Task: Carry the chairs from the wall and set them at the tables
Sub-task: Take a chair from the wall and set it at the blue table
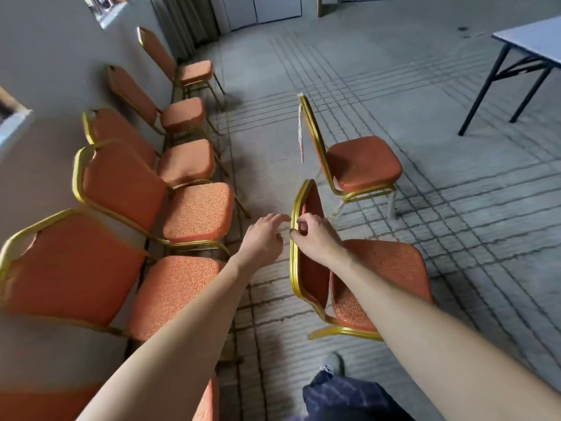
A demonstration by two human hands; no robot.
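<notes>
Several orange chairs with gold frames (121, 183) stand in a row along the wall on the left. Another orange chair (385, 265) stands out on the carpet right in front of me, its seat turned to the right. My right hand (315, 235) curls its fingers round the gold top edge of that chair's back. My left hand (264, 235) reaches toward the same backrest with relaxed fingers, a little short of the frame. A third loose chair (361, 165) stands farther ahead, a white strip hanging from its back.
A folding table with black legs (534, 41) stands at the upper right. Patterned grey carpet (394, 86) lies open between the chairs and the table. Curtains and a white partition are at the far end. My leg and shoe (334, 363) show at the bottom.
</notes>
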